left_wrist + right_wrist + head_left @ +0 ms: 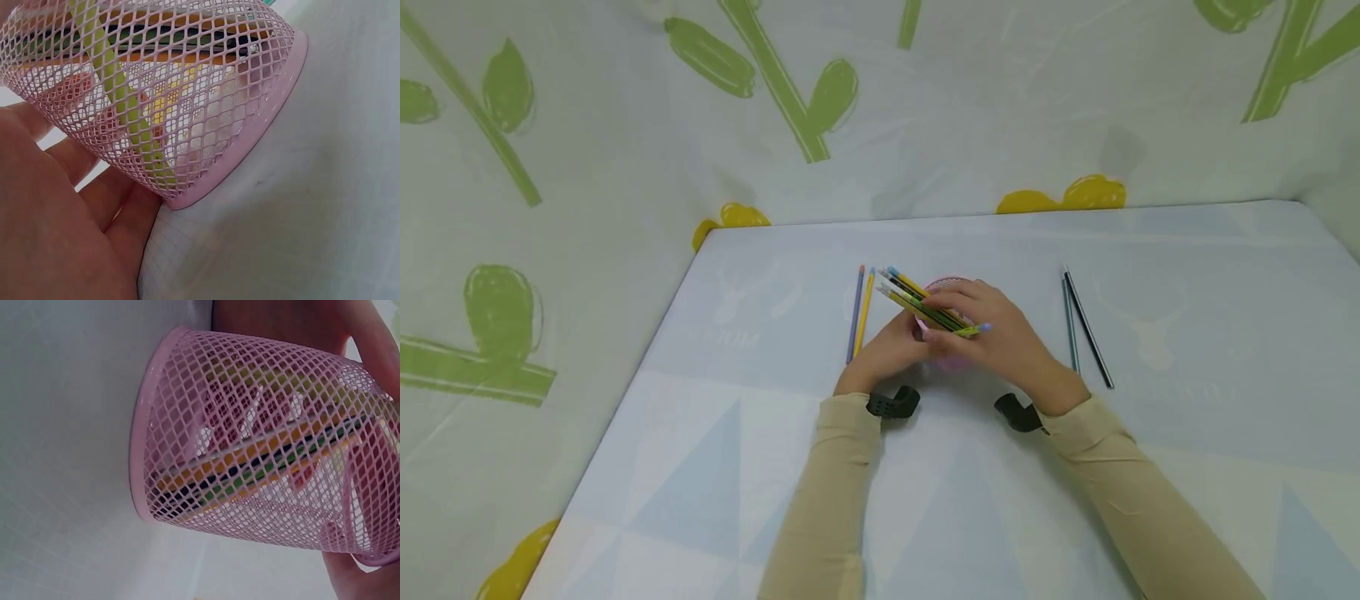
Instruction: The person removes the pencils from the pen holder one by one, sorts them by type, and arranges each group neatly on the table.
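A pink mesh pencil cup [953, 364] stands on the table, partly covered by both hands. My left hand [886, 354] curls round the side of the cup; in the left wrist view its fingers wrap the mesh [215, 125]. At the rim, my right hand [996, 329] grips a bundle of pencils [916, 295], yellow, green and black, whose upper ends slant to the left. Through the mesh in the right wrist view, the lower parts of several pencils [250, 465] lie tilted inside the cup. A yellow-green pencil [972, 332] points to the right beside the right fingers.
Left of the cup lie a purple pencil [856, 312] and a yellow pencil [865, 312]. To the right, a teal pencil [1070, 325] and a black pencil [1088, 327] lie side by side. The table [700, 467] has a pale triangle-patterned cover and meets a leaf-patterned wall covering [925, 150].
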A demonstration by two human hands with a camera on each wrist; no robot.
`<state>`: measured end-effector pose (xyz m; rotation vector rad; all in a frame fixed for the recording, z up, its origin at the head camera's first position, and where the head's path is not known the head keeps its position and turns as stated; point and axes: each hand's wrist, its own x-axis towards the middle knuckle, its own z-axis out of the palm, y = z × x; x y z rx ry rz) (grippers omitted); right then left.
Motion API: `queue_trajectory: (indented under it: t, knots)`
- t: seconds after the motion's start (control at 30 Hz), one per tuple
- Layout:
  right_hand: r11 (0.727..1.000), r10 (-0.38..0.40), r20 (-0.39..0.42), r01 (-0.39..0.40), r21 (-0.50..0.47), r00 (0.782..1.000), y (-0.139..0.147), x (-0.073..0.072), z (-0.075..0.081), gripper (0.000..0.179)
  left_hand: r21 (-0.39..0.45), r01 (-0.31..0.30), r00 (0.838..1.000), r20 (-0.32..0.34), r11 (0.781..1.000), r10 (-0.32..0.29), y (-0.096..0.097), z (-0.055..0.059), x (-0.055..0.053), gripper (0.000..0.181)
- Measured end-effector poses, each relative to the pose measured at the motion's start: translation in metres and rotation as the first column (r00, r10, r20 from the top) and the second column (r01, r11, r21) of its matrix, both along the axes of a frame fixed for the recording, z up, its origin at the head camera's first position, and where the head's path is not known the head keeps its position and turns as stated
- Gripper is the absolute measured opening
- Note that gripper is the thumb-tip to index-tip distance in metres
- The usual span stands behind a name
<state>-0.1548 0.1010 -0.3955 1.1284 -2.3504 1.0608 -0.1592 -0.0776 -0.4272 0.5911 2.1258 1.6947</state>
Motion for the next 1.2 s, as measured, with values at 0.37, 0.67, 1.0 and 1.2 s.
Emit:
queue_trajectory:
  t: [0.37,0.67,1.0,1.2]
  knots:
    - [0.997,0.005,0.017,-0.006,0.073,1.0,0.001,0.001,0.0,0.023,-0.16,-0.032,0.999,-0.014,0.987,0.031,-0.001,-0.001,0.001,0.064]
    - [0.998,-0.058,0.088,0.055,0.032,0.994,0.014,0.002,0.013,0.011,-0.043,-0.01,0.998,0.057,0.999,0.012,0.003,0.012,0.004,0.067]
    - [0.967,-0.21,0.392,0.25,-0.053,0.896,0.037,-0.005,0.025,0.029,-0.065,0.004,0.999,0.04,0.998,-0.002,0.002,0.015,0.004,0.069]
    - [0.942,-0.195,0.444,0.293,-0.162,0.874,0.043,-0.005,0.035,0.023,-0.024,0.006,1.0,0.028,1.0,-0.006,0.0,0.016,0.004,0.073]
